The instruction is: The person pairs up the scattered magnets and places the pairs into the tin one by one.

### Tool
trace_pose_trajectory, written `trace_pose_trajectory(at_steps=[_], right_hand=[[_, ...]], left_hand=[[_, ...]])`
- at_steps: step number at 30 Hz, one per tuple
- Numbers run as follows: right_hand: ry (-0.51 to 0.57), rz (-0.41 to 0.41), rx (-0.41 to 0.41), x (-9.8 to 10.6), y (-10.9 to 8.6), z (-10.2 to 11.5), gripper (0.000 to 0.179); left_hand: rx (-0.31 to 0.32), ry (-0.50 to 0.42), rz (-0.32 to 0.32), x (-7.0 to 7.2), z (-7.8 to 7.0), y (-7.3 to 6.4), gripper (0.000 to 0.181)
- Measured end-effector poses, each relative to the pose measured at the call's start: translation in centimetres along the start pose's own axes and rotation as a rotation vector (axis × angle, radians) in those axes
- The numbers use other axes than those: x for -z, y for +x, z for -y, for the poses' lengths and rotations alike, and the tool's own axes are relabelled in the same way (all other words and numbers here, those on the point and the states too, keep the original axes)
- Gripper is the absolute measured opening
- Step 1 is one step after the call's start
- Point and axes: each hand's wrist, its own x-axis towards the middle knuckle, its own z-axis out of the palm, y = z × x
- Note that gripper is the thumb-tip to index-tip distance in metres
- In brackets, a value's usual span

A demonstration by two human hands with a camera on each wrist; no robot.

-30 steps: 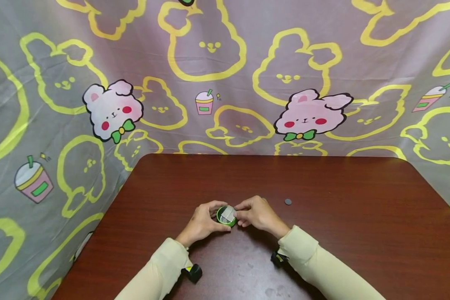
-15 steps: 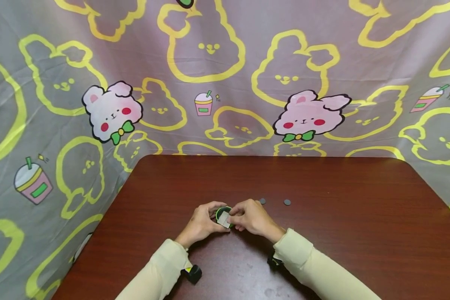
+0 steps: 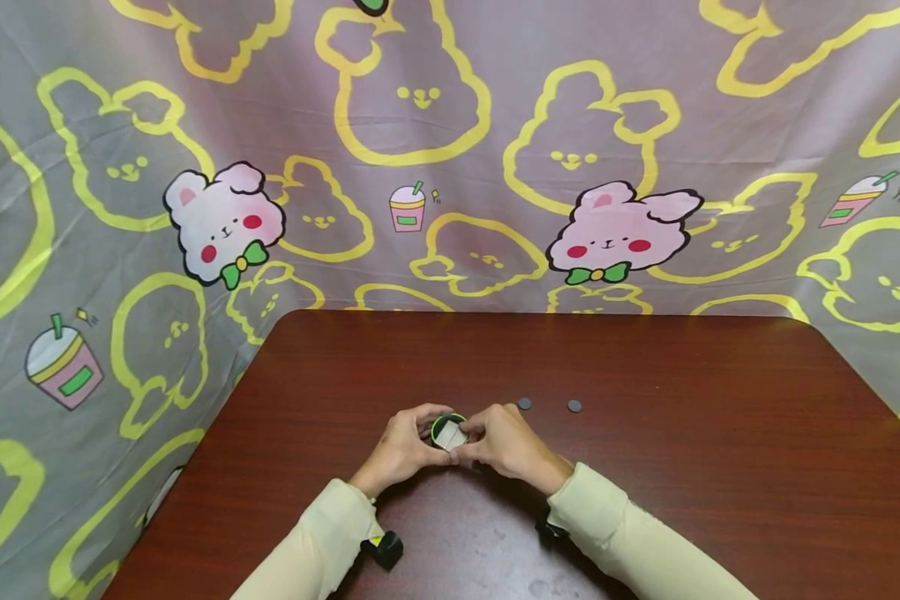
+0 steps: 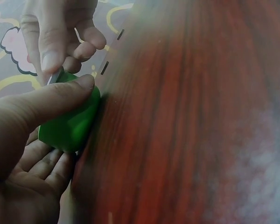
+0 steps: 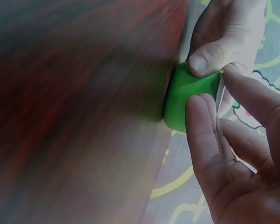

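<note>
A small round green container [image 3: 436, 426] stands on the table between the two hands, its mouth upward. My left hand [image 3: 399, 443] grips it from the left, with the thumb along the near side of the green wall [image 4: 70, 128]. Across the mouth lies a flat, pale grey piece [image 3: 448, 437], seen edge-on as a thin strip [image 5: 220, 91] in the right wrist view. Thumb and fingers of my right hand [image 3: 516, 446] pinch this piece at the container's right rim. The container's inside is mostly covered by the piece.
Two small grey discs, a nearer-to-hand disc [image 3: 524, 404] and another disc [image 3: 574, 407], lie on the brown table [image 3: 682, 467] behind the right hand. A patterned curtain [image 3: 465, 125] hangs along the table's far edge. Dark wrist devices sit at both cuffs.
My right hand has shifted a little left and closer over the container, bringing the left disc into view. The pale piece has turned and moved within the mouth. The left hand keeps its grip.
</note>
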Motion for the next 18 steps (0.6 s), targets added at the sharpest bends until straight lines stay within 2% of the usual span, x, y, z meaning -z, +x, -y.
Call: trace_pose_trajectory(at_steps=[4,7,11,18], right_hand=[[-0.048,-0.006,0.046,-0.16,0.11,-0.15,0.011],[-0.049,0.011,0.046,-0.27,0.27,-0.12,0.007],[-0.021,0.042,0.021,-0.31,0.22,0.03,0.012],[-0.107,0.088,0.117,-0.23,-0.17,0.41,0.022]], left_hand=[[-0.009,-0.017,0.002,-0.10,0.11,0.01,0.058],[-0.015,-0.027,0.006,-0.06,0.15,-0.06,0.060],[-0.009,-0.031,0.006,-0.04,0.11,-0.16,0.061],[-0.011,-0.030,0.013,-0.04,0.09,-0.13,0.062]])
